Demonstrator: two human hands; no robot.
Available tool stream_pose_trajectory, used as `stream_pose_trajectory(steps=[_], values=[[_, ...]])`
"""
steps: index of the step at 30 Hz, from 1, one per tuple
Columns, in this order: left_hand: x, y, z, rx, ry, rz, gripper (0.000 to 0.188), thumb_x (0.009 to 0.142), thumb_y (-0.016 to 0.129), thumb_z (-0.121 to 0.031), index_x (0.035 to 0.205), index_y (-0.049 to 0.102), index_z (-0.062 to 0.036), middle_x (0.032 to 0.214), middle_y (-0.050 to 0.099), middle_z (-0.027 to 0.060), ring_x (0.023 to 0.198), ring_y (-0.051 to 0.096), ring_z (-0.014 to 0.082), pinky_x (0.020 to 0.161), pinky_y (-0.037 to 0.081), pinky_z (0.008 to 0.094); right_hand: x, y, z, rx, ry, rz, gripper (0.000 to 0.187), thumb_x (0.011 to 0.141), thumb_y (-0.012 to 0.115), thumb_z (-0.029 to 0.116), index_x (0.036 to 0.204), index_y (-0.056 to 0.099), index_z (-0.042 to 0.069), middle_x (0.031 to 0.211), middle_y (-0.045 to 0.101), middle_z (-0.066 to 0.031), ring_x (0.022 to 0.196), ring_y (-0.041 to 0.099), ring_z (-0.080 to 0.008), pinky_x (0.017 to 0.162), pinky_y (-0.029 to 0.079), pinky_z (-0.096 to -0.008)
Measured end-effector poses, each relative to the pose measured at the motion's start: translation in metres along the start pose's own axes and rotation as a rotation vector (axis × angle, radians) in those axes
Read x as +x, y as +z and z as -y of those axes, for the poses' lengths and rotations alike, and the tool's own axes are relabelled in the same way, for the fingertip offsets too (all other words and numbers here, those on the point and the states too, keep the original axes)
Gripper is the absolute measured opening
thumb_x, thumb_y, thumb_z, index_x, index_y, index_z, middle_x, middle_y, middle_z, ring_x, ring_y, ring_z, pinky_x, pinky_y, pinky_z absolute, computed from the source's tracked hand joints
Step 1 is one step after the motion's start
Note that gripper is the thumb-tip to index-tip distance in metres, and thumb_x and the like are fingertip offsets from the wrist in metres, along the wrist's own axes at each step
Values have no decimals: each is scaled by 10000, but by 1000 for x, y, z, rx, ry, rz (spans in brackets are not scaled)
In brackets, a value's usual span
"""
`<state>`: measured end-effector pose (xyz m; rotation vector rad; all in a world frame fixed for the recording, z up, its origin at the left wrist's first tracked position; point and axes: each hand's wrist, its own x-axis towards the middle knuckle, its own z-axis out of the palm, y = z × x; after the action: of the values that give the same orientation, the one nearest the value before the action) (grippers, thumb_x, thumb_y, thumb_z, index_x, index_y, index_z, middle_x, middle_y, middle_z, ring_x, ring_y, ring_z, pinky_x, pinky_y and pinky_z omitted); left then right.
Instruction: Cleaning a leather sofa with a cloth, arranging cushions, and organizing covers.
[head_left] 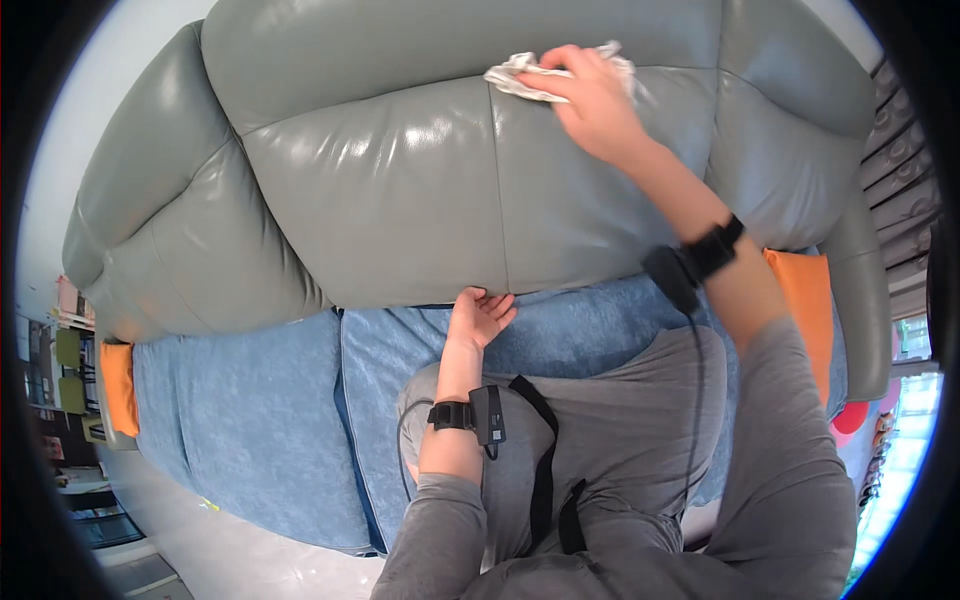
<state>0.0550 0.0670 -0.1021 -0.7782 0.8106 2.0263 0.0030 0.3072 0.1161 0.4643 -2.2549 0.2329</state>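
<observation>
At one o'clock, the right hand (pixel 595 105) grips a bunched white cloth (pixel 518 78), fingers curled into it, over the grey leather backrest (pixel 390 200), by the seam across its upper part. Near the dial's centre, the left hand (pixel 482 316) holds nothing that shows; its fingers are loosely spread at the backrest's lower edge, beside the blue seat cover (pixel 240 430). Wiping looks under way, I judge, but no mark on the leather separates finished from unfinished. Whether the left panel (pixel 150 180) at ten o'clock or the right panel (pixel 790 150) at two remains to be done, I cannot tell.
</observation>
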Motion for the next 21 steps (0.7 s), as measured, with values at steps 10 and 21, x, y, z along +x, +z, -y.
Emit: stream_pose_trajectory(steps=[10, 21], values=[[5, -5, -5, -134, 34, -100, 413, 843, 366, -173, 1186, 293, 45, 1231, 327, 201, 1172, 360, 365, 1016, 246, 521, -162, 75, 62, 270, 84, 494, 304, 744, 485, 56, 966, 643, 192, 1035, 514, -34, 937, 476, -233, 818, 381, -344], [10, 1, 2, -143, 9, -40, 457, 833, 385, -187, 1212, 268, 39, 1223, 345, 178, 1157, 389, 357, 1002, 273, 472, -160, 23, 43, 262, -239, 474, 276, 738, 514, 128, 981, 631, 187, 988, 536, -40, 909, 503, -207, 760, 390, -344]])
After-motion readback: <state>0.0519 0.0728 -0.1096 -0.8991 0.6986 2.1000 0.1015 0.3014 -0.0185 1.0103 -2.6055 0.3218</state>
